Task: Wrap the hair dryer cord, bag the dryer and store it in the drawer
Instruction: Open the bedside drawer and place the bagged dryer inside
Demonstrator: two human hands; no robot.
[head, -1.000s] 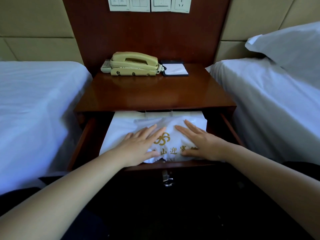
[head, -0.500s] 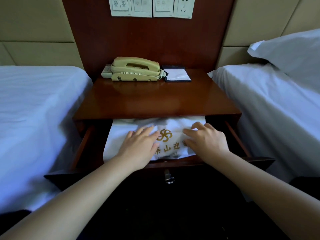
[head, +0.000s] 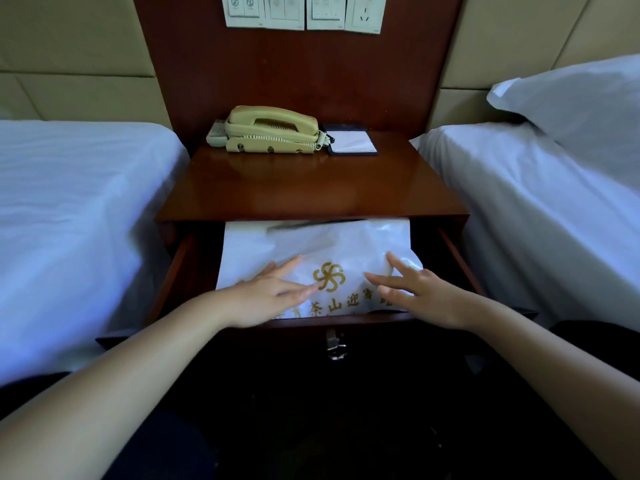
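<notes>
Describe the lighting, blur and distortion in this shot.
Head view: soft light leaves the beds bluish-white, with sheen on the nightstand top and darkness below the drawer front; the left hand and right hand look slightly motion-blurred over the white bag; wide-angle bending shows at the edges.

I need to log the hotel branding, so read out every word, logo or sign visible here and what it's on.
"茶山迎賓", last characters partly hidden, under a gold pinwheel logo: white bag in the drawer.
Icons on the wall switch panels: too small to read.
Notepad: no text visible.
Telephone: no readable label.
</notes>
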